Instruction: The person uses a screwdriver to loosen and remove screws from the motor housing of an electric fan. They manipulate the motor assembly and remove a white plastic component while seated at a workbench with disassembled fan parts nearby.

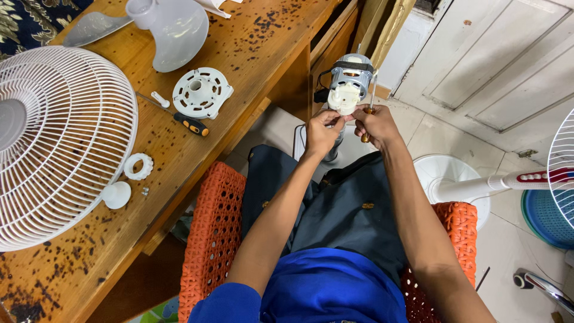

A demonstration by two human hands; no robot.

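Fan motor (350, 81) is held up in front of the seated person, above the knees and just off the edge of the wooden table (251, 54). Metal body, white plastic gear housing facing the camera, black cable hanging off its left side.

Left hand (323, 131) is closed under the white housing, fingertips pinched at its lower edge, palm turned inward. Forearm is extended forward from the lower centre, elbow bent slightly.

Right hand (373, 122) is closed around a screwdriver (371, 98); the orange handle is mostly buried in the fist, and the shaft is pointed up alongside the motor's right side. Whether the tip is seated in a screw cannot be told. Right forearm is stretched forward, wrist roughly straight. Both hands are touching or nearly touching under the motor.

An orange woven chair (209, 227) is seen beneath the person.

On the table: white round motor cover (201, 91), second screwdriver (179, 116) with black-orange handle just beside it, white ring nut (138, 166), white knob cap (116, 194), white fan grille (48, 143) at the left, white rear housing (176, 30) at the top.

On the floor at right: standing fan base (454, 179), blue basket (547, 218).
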